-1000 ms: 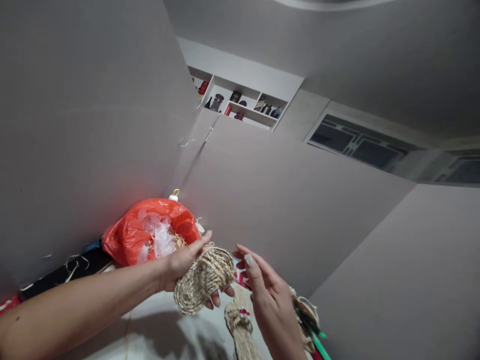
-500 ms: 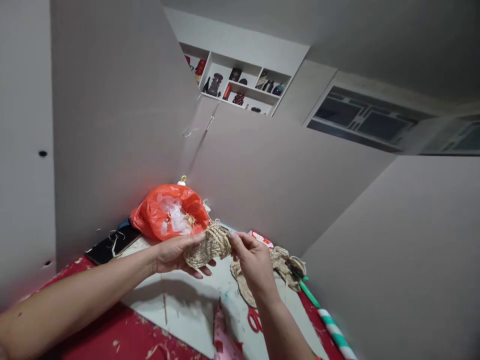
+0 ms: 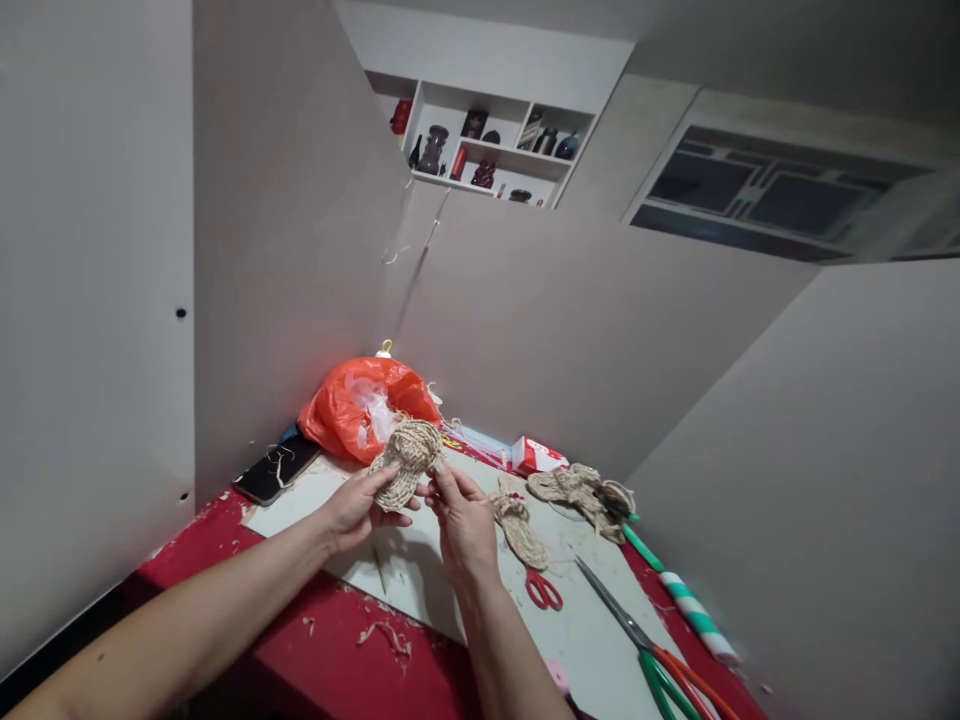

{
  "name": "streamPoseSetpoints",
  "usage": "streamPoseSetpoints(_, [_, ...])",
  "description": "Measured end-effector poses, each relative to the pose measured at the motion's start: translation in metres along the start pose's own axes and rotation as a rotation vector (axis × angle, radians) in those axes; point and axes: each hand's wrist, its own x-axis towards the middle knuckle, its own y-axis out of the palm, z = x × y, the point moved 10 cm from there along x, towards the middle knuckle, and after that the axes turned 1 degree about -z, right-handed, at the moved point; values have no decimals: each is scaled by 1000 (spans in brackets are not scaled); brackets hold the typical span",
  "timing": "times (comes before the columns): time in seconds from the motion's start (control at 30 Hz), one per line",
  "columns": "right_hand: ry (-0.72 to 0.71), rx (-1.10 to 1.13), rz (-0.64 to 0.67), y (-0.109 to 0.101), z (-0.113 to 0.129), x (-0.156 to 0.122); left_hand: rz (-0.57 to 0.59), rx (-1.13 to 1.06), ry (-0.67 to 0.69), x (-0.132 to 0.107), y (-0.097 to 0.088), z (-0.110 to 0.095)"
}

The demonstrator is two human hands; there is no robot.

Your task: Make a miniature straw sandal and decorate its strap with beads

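A small woven straw slipper (image 3: 409, 455) is held up over the white board, its sole and rounded end showing. My left hand (image 3: 364, 507) grips its lower left end, thumb on top and fingers beneath. At its right edge, my right hand (image 3: 463, 515) pinches it with thumb and forefinger; the exact spot between the fingertips is partly hidden. Beyond my right hand another straw slipper (image 3: 521, 535) lies on the board, beside red-handled scissors (image 3: 544, 590). More woven straw pieces (image 3: 574, 488) are heaped further right.
An orange plastic bag (image 3: 337, 410) stands at the back left, with a dark phone-like slab (image 3: 277, 470) beside it. Large shears (image 3: 637, 635) with green and orange handles lie front right, near a green-and-white striped roll (image 3: 697, 615). A red-white box (image 3: 538, 455) sits against the wall.
The slipper has been turned more upright, and my hands have shifted with it. My view has swung left, and the large shears at the right now show.
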Motion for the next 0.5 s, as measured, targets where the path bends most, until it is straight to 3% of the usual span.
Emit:
streamPoseSetpoints(0.2, [-34, 11, -31, -19, -16, 8, -45, -38, -12, 7, -8, 10])
streamPoseSetpoints(0.5, [-9, -29, -6, -16, -32, 7, -78, -15, -59, 9, -21, 15])
